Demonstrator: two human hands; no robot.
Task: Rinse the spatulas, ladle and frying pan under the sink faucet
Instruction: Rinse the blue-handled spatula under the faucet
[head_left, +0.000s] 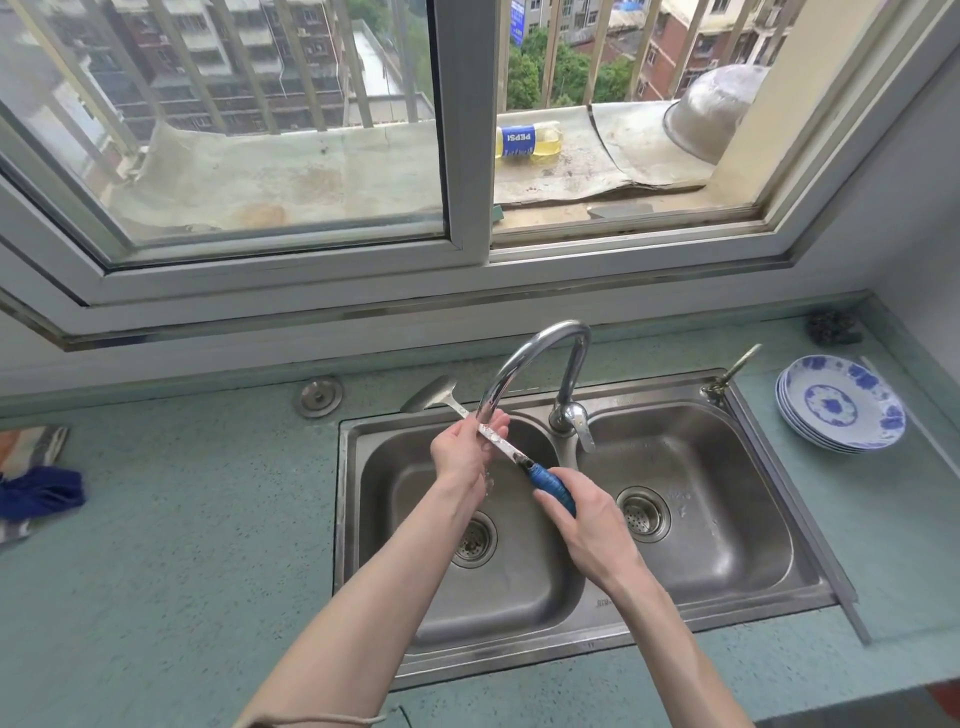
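Right hand (587, 514) grips spatula (498, 441) handle; left hand (465, 447) pinches shaft over sink (727, 410) rim.

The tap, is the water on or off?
On, it seems. A thin trickle and splashes show below the left hand, under the faucet spout, over the left basin.

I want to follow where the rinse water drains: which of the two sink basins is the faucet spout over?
The left basin of the steel double sink. The curved chrome faucet swings over it, where both hands hold the blue-handled metal spatula; the right basin has nothing above it.
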